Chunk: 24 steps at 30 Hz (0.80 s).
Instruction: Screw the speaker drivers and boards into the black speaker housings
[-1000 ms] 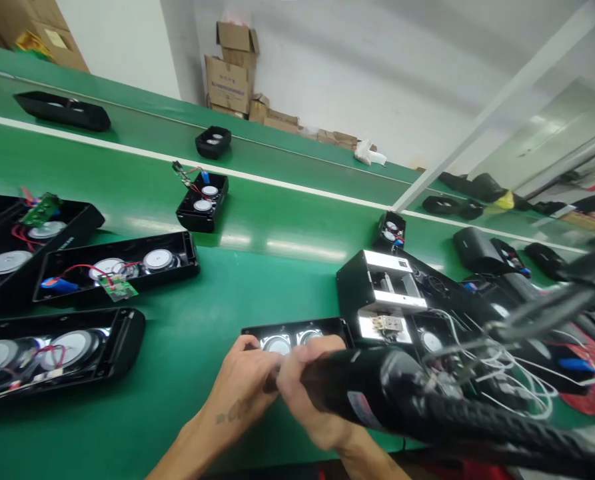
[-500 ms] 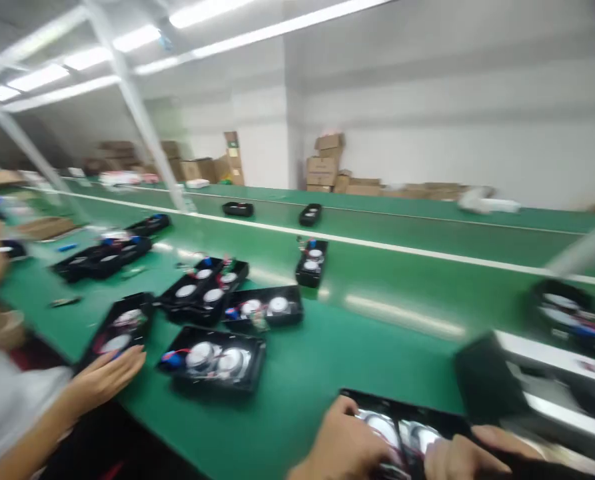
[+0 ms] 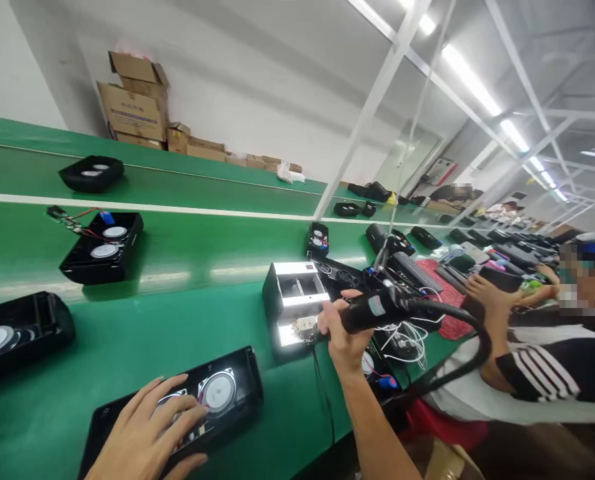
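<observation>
My left hand [image 3: 154,427] lies with fingers spread across a black speaker housing [image 3: 254,387], partly covering it. One round white-centred speaker [image 3: 218,392] shows beside my fingers; another is mostly hidden under them. My right hand [image 3: 344,333] is closed around a black electric screwdriver [image 3: 372,312], held sideways with its tip end at the lit front of a screw feeder [image 3: 300,300]. Whether the tip touches a screw is too small to tell. A thick dark cable [image 3: 477,327] runs from the screwdriver's rear.
More speaker housings stand at left, one with a loose circuit board [image 3: 67,219] and wires. White cables [image 3: 410,343] and another open housing [image 3: 370,363] lie right of my right hand. A co-worker [image 3: 537,360] sits close at right, holding a dark part. A metal post [image 3: 362,120] rises behind the feeder.
The view has swung right. My right hand has left the speaker housing and now grips the electric screwdriver at the screw feeder. My left hand stays on the housing, fingers now spread.
</observation>
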{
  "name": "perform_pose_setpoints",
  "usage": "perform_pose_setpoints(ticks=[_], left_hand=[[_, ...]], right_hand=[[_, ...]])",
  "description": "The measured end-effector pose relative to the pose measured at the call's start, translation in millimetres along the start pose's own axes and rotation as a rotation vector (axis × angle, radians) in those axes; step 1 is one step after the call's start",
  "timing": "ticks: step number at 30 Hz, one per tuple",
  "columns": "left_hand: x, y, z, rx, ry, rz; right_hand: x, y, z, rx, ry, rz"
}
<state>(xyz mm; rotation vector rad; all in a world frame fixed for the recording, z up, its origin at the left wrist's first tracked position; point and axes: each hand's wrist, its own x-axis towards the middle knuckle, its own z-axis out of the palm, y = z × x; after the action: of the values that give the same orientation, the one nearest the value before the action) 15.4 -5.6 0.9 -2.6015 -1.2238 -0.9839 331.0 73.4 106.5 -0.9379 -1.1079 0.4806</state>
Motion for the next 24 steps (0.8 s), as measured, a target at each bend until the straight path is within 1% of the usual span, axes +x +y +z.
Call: perform_pose_setpoints(ticks=[4,7,10,12,14,16,19,22,24], left_hand=[[6.5,4.2,7.4,-0.023,-0.063,-0.007],[7.9,10.6,7.5,-0.017,-0.117,-0.005],[12.1,23.4,5.3,0.002,-0.169,-0.099],[15.5,31.1,5.5,0.006,-0.198,-0.166],[17.9,35.8,6.5,-0.004,-0.225,-0.171],[19.2,38.1,6.8,-0.021,-0.250,-0.170],[21.2,39.7,3.7,-0.063,-0.292,-0.192],[24.4,39.7,-0.9,-0.086,-0.318,-0.204],[26.2,38.8,-2.5,-0.087,-0.325,-0.192]], right_hand=[[2.5,2.8,-0.6,-0.013,-0.111,0.045],[-5.0,-9.0,-1.7,0.047,-0.201,0.131],[-25.8,-30.0,6.9,0.178,-0.240,0.196],[-42.9,-43.0,17.5,0.277,-0.258,0.188],[-59.7,-50.5,30.1,0.374,-0.291,0.153],[-74.8,-50.5,42.1,0.454,-0.327,0.139],[-92.1,-40.8,54.9,0.496,-0.380,0.177],[-102.0,-30.8,59.9,0.434,-0.439,0.200],[-104.9,-27.9,61.3,0.382,-0.454,0.202]])
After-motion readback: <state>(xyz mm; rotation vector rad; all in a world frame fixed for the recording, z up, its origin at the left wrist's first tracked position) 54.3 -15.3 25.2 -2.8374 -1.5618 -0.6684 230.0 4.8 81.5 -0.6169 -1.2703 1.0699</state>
